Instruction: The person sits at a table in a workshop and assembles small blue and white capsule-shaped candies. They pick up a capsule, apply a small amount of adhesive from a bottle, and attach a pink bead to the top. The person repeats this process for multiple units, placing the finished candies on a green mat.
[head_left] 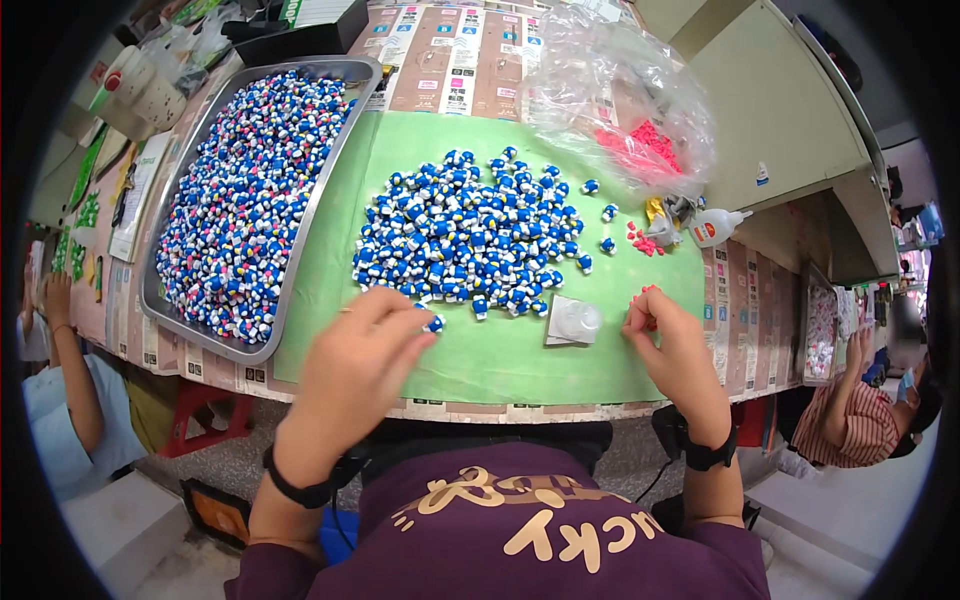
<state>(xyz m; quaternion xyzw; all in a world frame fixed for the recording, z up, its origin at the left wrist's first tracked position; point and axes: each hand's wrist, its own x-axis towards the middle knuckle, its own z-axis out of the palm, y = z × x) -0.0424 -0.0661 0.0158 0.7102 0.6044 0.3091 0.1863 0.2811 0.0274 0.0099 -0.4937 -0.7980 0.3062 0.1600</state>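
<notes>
At the near edge of a heap of small blue-and-white figures (460, 235), my left hand (365, 350) pinches one blue-and-white figure (435, 323) between thumb and fingertips. My right hand (672, 345) is closed to the right, its fingers curled around a small pink piece (646, 291) that only partly shows. Between my hands lies a flat white square pad (573, 322) with a clear, shiny round patch on top. Several loose pink pieces (644, 240) are beyond my right hand, near a white squeeze bottle (716, 227) lying on its side.
A large metal tray (278, 335) full of similar figures fills the left. A clear plastic bag (610, 95) with pink pieces sits far right, beside a pale cabinet (780, 110). Everything central rests on a green mat (480, 370). Other people work at both sides.
</notes>
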